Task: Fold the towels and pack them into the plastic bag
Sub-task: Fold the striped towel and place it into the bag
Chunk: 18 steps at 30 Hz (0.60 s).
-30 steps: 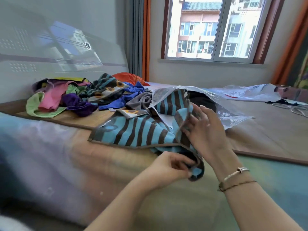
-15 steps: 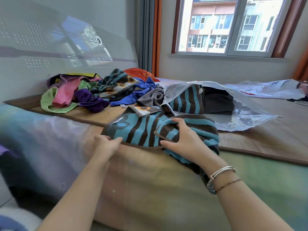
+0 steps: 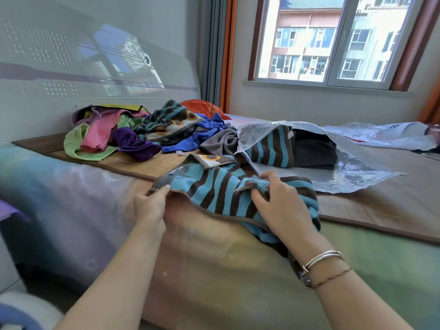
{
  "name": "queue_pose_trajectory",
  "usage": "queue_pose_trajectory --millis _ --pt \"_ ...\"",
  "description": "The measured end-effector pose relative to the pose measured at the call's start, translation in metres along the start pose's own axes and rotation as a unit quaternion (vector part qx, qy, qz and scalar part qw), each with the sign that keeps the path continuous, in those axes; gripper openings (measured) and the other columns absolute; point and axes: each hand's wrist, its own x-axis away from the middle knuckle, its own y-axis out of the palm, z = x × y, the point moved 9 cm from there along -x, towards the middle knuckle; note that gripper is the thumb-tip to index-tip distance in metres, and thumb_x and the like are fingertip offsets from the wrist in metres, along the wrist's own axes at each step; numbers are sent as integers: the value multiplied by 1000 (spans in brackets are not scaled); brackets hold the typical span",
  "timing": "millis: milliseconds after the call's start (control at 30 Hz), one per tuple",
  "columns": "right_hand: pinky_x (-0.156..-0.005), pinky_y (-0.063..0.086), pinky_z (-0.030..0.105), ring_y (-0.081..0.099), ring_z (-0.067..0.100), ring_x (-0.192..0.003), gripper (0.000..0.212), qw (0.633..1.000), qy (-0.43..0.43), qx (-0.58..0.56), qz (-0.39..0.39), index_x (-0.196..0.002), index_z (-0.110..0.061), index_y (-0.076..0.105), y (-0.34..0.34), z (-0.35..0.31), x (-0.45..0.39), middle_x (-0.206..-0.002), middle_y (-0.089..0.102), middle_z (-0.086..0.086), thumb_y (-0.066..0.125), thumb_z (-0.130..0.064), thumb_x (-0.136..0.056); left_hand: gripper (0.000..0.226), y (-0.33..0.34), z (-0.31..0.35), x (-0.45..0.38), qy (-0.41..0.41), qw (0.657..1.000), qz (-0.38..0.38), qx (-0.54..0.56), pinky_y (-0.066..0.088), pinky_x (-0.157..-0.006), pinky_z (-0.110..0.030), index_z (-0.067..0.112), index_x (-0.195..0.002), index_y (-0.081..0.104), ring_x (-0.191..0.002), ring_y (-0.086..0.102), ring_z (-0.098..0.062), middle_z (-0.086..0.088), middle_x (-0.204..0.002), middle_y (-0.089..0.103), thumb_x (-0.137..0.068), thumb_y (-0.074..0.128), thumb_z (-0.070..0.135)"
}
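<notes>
- My left hand [image 3: 150, 203] pinches the near left corner of the striped towel [image 3: 214, 186], thumb on top and fingers curled beneath the hem.
- My right hand [image 3: 283, 208] grips a bunched fold of the same towel, fingers curled into the cloth; two bangles [image 3: 321, 258] and a thin cord circle that wrist.
- The striped towel, blue and brown, lies partly spread at the near edge of the bed [image 3: 214, 258], its right part hanging over the side under my right forearm.
- The plastic bag [image 3: 345, 172], clear, lies open just behind the towel on the bamboo mat [image 3: 147, 167]; inside it are a folded striped towel [image 3: 269, 148] and a dark folded one [image 3: 314, 148].
- The pile of unfolded towels [image 3: 133, 136], green, pink, purple, blue, grey and striped, sits on the mat at rear left, near the headboard [image 3: 71, 67].
- A second plastic bag [image 3: 381, 134] lies at far right, below the window [image 3: 333, 39].
</notes>
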Motion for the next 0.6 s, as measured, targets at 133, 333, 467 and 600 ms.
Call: queue_pose_trajectory --millis 133,333,467,600 --pt "-60 39 30 50 19 -73 29 995 6 101 22 -113 -27 52 -14 -1 5 -108 48 -3 54 -46 -91 16 5 21 22 39 999 2 36 45 -80 -26 12 -100 64 -95 58 -18 -6 -104 65 -86 70 16" --pt "-49 33 27 45 12 -54 35 996 6 -66 65 -60 -19 48 -26 6 3 -59 48 -6 52 -34 -91 6 56 65 90 176 966 -187 3 56 -79 -30 17 -96 66 -93 67 -17 -2 -96 69 -92 62 17" --pt "-43 28 19 32 6 -44 28 957 46 -265 104 -68 -19 50 -34 9 1 -48 39 -11 51 -21 -96 7 83 72 152 227 927 -296 -31 60 -66 -33 16 -89 56 -83 70 -13 -3 -89 66 -93 61 16" --pt "-42 29 14 36 4 -42 16 946 3 -304 108 -106 -23 58 -36 -8 5 -56 50 -6 52 -14 -95 15 85 88 182 369 884 -259 -124 55 -69 -26 24 -78 56 -72 62 -3 9 -76 64 -87 68 21"
